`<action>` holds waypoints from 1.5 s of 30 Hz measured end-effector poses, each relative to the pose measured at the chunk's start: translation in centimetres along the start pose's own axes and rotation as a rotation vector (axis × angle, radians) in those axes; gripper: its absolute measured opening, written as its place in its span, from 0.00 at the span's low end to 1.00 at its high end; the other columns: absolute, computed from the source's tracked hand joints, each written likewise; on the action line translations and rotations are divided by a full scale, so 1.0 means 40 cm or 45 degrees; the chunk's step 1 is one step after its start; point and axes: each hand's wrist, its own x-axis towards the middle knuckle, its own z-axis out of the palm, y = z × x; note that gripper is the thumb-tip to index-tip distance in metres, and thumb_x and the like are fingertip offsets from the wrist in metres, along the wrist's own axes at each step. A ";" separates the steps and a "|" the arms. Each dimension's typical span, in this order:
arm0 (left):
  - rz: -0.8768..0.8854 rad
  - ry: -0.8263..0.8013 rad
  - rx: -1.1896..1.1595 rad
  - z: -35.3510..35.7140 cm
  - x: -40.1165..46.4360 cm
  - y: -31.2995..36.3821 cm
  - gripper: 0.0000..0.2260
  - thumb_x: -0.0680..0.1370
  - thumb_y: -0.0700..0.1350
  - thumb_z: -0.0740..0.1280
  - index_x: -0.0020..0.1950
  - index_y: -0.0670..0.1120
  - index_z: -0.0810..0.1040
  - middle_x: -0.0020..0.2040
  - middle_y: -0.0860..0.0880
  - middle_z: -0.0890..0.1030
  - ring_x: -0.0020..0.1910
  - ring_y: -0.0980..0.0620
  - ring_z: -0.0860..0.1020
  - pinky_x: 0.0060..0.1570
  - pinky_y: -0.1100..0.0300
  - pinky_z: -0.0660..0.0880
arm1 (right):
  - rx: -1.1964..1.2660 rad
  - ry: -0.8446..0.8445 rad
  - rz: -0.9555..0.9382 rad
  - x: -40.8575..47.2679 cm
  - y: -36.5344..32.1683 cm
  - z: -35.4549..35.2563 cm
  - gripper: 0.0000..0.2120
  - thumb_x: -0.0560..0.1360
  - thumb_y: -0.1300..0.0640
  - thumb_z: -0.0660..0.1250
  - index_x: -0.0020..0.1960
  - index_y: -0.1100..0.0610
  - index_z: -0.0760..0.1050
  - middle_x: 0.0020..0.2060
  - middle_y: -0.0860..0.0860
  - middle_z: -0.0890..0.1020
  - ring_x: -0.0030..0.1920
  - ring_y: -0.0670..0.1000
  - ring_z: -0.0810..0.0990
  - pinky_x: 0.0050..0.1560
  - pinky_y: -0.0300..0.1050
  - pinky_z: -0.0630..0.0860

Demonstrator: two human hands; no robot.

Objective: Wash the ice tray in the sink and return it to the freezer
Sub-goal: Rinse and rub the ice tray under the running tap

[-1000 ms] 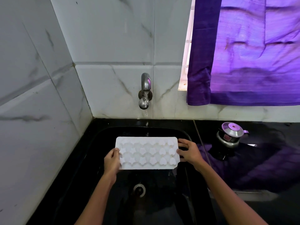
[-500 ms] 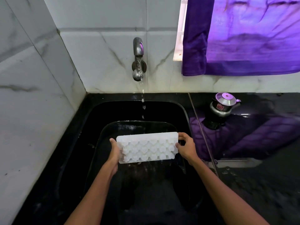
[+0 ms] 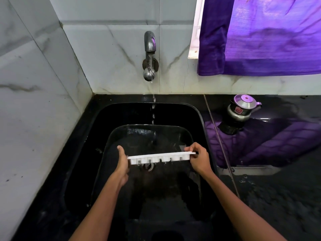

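I see the white ice tray held edge-on over the black sink, above the drain, with its flat rim uppermost and the row of moulded cells hanging below. It touches neither the basin floor nor the walls. My left hand takes the left end: the grip is wrapped round that short edge, fingertips showing above the rim and the palm behind it. My right hand pinches the right end, thumb on top of the rim and the other fingers curled beneath. Both forearms reach in from the bottom of the view and cover part of the near basin wall.

Behind the tray a wall-mounted steel tap drips a thin broken stream that falls into the basin behind the tray's far side, apart from it; the stream does not land on the tray. The basin floor looks wet. Marble-patterned wall tiles close in the left and back sides. To the right, on the black counter, a small steel pot with a lid stands near the back wall, well apart from the tray. A purple curtain hangs above it, and its reflection shows on the counter.
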 end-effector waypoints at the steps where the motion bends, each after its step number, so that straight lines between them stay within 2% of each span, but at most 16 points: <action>1: 0.006 0.002 -0.009 -0.002 0.004 0.001 0.43 0.74 0.72 0.40 0.69 0.41 0.70 0.61 0.36 0.78 0.59 0.39 0.77 0.59 0.46 0.74 | 0.010 -0.005 -0.013 -0.002 -0.001 -0.002 0.16 0.68 0.78 0.59 0.34 0.57 0.66 0.40 0.50 0.82 0.45 0.46 0.81 0.48 0.43 0.78; 4: 0.050 0.013 -0.065 -0.002 0.006 0.011 0.34 0.79 0.66 0.43 0.61 0.42 0.74 0.47 0.39 0.81 0.44 0.44 0.79 0.43 0.53 0.76 | 0.017 0.001 -0.070 -0.005 -0.011 -0.007 0.16 0.67 0.78 0.60 0.32 0.58 0.65 0.43 0.53 0.83 0.47 0.47 0.82 0.46 0.41 0.80; 6: 0.051 0.044 -0.079 -0.001 0.005 0.019 0.29 0.81 0.62 0.47 0.61 0.42 0.75 0.44 0.42 0.81 0.41 0.47 0.78 0.40 0.54 0.75 | 0.039 0.002 -0.111 -0.008 -0.017 -0.009 0.17 0.67 0.78 0.61 0.31 0.58 0.65 0.43 0.53 0.82 0.46 0.45 0.82 0.41 0.39 0.79; 9: 0.021 0.026 -0.106 0.000 -0.009 0.027 0.22 0.82 0.57 0.52 0.65 0.44 0.73 0.51 0.45 0.79 0.46 0.47 0.78 0.47 0.54 0.74 | 0.011 -0.008 -0.188 -0.018 -0.018 -0.013 0.19 0.67 0.79 0.62 0.30 0.57 0.66 0.45 0.49 0.81 0.44 0.40 0.81 0.36 0.36 0.78; 12: -0.030 -0.040 -0.172 -0.004 -0.013 0.017 0.19 0.82 0.54 0.54 0.66 0.43 0.72 0.60 0.42 0.76 0.53 0.44 0.77 0.56 0.49 0.70 | -0.029 -0.026 -0.293 -0.029 0.000 -0.018 0.19 0.66 0.79 0.63 0.31 0.56 0.66 0.44 0.49 0.81 0.43 0.41 0.80 0.37 0.38 0.78; 16: -0.046 -0.084 -0.368 -0.018 -0.034 0.012 0.12 0.81 0.45 0.57 0.60 0.40 0.73 0.51 0.40 0.80 0.47 0.44 0.79 0.48 0.47 0.77 | -0.156 -0.073 -0.396 -0.030 0.008 -0.022 0.24 0.62 0.79 0.66 0.31 0.50 0.63 0.46 0.51 0.78 0.47 0.43 0.78 0.36 0.33 0.75; 18: -0.071 -0.072 -0.403 -0.034 -0.035 0.018 0.14 0.78 0.40 0.56 0.62 0.39 0.71 0.54 0.38 0.80 0.50 0.41 0.79 0.42 0.46 0.80 | -0.255 -0.129 -0.425 -0.021 0.017 -0.020 0.25 0.63 0.77 0.65 0.33 0.48 0.62 0.47 0.52 0.77 0.49 0.49 0.77 0.40 0.33 0.73; 20: -0.111 -0.048 -0.390 -0.047 -0.033 0.026 0.18 0.75 0.38 0.54 0.63 0.37 0.70 0.59 0.36 0.77 0.52 0.39 0.78 0.38 0.46 0.81 | -0.391 -0.217 -0.414 -0.008 0.019 -0.018 0.23 0.66 0.74 0.64 0.36 0.45 0.63 0.50 0.49 0.75 0.52 0.50 0.75 0.47 0.37 0.72; 23: -0.054 0.094 -0.355 -0.045 -0.028 0.044 0.13 0.76 0.39 0.52 0.55 0.38 0.73 0.53 0.36 0.78 0.48 0.38 0.78 0.43 0.42 0.78 | -0.611 -0.408 -0.403 0.006 -0.011 -0.007 0.27 0.65 0.72 0.64 0.45 0.39 0.63 0.56 0.37 0.67 0.57 0.47 0.71 0.52 0.45 0.75; 25: 0.042 0.180 -0.296 -0.040 -0.035 0.058 0.09 0.80 0.43 0.55 0.50 0.40 0.72 0.46 0.39 0.78 0.43 0.41 0.78 0.41 0.45 0.76 | -0.652 -0.497 -0.401 0.015 -0.053 -0.002 0.30 0.66 0.73 0.64 0.51 0.40 0.64 0.58 0.35 0.63 0.61 0.49 0.70 0.55 0.45 0.75; 28: 0.193 0.230 -0.209 -0.050 -0.029 0.075 0.11 0.81 0.49 0.60 0.57 0.42 0.73 0.46 0.43 0.80 0.42 0.44 0.79 0.35 0.51 0.75 | -0.698 -0.668 -0.331 0.042 -0.127 -0.001 0.32 0.68 0.65 0.71 0.66 0.47 0.63 0.70 0.46 0.58 0.69 0.57 0.65 0.64 0.45 0.68; 31: 0.323 0.261 -0.175 -0.057 -0.020 0.099 0.10 0.82 0.47 0.60 0.57 0.42 0.73 0.46 0.44 0.80 0.41 0.45 0.80 0.35 0.54 0.75 | -0.880 -0.939 -0.173 0.076 -0.205 -0.003 0.51 0.63 0.59 0.78 0.76 0.51 0.50 0.76 0.50 0.48 0.74 0.57 0.57 0.71 0.51 0.63; 32: 0.360 0.274 -0.179 -0.058 -0.022 0.108 0.09 0.82 0.46 0.59 0.56 0.42 0.74 0.45 0.45 0.80 0.40 0.46 0.79 0.35 0.54 0.74 | -0.903 -0.985 -0.161 0.088 -0.231 -0.003 0.54 0.62 0.56 0.79 0.77 0.51 0.48 0.76 0.50 0.47 0.74 0.56 0.55 0.73 0.50 0.60; 34: 0.409 0.313 -0.192 -0.060 -0.019 0.123 0.08 0.82 0.45 0.59 0.55 0.42 0.74 0.44 0.45 0.79 0.39 0.48 0.79 0.35 0.55 0.74 | -0.877 -0.988 -0.193 0.113 -0.274 0.000 0.53 0.61 0.48 0.79 0.76 0.53 0.51 0.75 0.48 0.49 0.74 0.53 0.55 0.72 0.45 0.57; 38: 0.482 0.391 -0.204 -0.071 -0.014 0.148 0.09 0.82 0.46 0.59 0.56 0.43 0.75 0.45 0.46 0.80 0.40 0.49 0.79 0.37 0.57 0.75 | -0.875 -0.889 -0.227 0.158 -0.326 0.029 0.50 0.61 0.35 0.74 0.74 0.53 0.57 0.72 0.44 0.55 0.70 0.51 0.64 0.69 0.49 0.65; 45: 0.655 0.444 -0.128 -0.066 -0.015 0.196 0.09 0.83 0.47 0.57 0.55 0.46 0.75 0.44 0.51 0.80 0.41 0.53 0.79 0.38 0.59 0.75 | -1.133 -0.897 -0.331 0.218 -0.345 0.095 0.56 0.57 0.32 0.74 0.75 0.52 0.55 0.70 0.48 0.56 0.67 0.53 0.66 0.63 0.50 0.72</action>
